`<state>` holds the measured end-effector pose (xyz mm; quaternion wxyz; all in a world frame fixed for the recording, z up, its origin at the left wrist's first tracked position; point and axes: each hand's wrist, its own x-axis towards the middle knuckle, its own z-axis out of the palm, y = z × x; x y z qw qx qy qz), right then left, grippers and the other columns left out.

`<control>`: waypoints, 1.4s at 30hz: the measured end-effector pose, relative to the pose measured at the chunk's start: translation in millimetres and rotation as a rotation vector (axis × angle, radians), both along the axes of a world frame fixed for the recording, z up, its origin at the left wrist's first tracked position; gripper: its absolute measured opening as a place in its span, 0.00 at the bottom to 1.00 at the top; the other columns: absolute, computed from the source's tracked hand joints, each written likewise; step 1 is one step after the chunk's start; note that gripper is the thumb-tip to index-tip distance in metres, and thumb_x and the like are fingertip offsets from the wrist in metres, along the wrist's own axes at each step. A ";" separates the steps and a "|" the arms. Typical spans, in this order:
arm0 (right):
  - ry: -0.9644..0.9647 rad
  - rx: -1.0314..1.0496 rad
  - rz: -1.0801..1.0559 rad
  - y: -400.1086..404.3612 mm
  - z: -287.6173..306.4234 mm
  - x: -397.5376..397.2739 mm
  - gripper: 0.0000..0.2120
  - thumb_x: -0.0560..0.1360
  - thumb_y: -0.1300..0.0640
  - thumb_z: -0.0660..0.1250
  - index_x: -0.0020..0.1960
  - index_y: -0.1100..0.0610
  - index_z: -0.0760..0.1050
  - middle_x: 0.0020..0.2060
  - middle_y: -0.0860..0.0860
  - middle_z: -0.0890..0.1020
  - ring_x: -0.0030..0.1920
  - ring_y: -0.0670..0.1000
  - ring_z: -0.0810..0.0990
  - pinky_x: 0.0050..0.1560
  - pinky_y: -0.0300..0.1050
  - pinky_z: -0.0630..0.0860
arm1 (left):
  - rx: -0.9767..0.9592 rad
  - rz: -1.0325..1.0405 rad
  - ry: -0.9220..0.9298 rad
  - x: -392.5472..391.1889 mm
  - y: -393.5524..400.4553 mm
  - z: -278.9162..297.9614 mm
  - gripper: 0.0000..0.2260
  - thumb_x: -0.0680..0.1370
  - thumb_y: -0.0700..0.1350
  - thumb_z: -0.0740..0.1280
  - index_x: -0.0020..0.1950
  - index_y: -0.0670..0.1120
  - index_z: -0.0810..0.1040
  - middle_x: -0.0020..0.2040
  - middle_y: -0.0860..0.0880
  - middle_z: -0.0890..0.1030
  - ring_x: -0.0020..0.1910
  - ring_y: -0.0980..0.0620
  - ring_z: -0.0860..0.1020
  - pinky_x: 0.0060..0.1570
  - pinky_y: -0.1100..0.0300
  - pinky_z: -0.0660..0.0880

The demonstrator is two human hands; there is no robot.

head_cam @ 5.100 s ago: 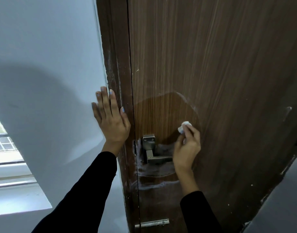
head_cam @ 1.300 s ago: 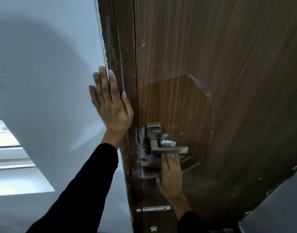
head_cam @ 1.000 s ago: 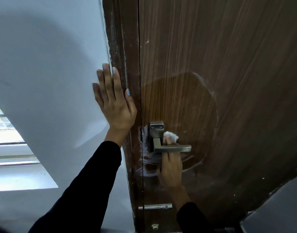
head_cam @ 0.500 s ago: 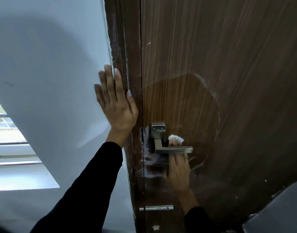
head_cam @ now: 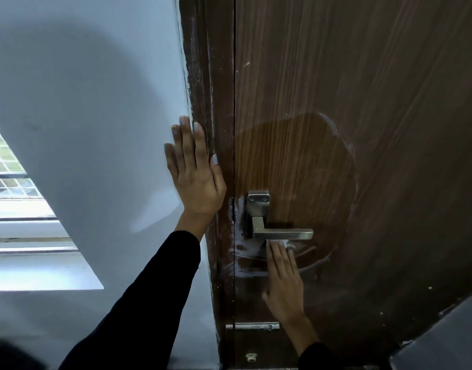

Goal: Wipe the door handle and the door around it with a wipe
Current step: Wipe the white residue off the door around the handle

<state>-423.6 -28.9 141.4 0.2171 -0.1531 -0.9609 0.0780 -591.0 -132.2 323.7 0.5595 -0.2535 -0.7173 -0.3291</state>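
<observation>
Head view: our right hand (head_cam: 282, 279) presses the wipe (head_cam: 281, 243) under the door handle (head_cam: 282, 233), grip holding it; our left hand (head_cam: 196, 177) lies flat, grip wide, on the wall (head_cam: 96, 102).

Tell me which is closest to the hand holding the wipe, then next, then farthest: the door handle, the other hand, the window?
From the right hand:
1. Door handle, just above its fingertips, with the wipe pressed under the lever.
2. Left hand, up-left, flat across wall and frame.
3. Window, far left edge.
</observation>
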 end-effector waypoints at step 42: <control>0.424 -0.228 -0.123 -106.8 76.7 -80.3 0.49 0.62 0.69 0.70 0.75 0.60 0.46 0.75 0.55 0.52 0.75 0.53 0.47 0.72 0.48 0.52 | -0.208 -0.134 0.066 -5.6 -34.6 -21.9 0.23 0.80 0.44 0.50 0.75 0.40 0.56 0.74 0.44 0.58 0.78 0.51 0.45 0.75 0.51 0.46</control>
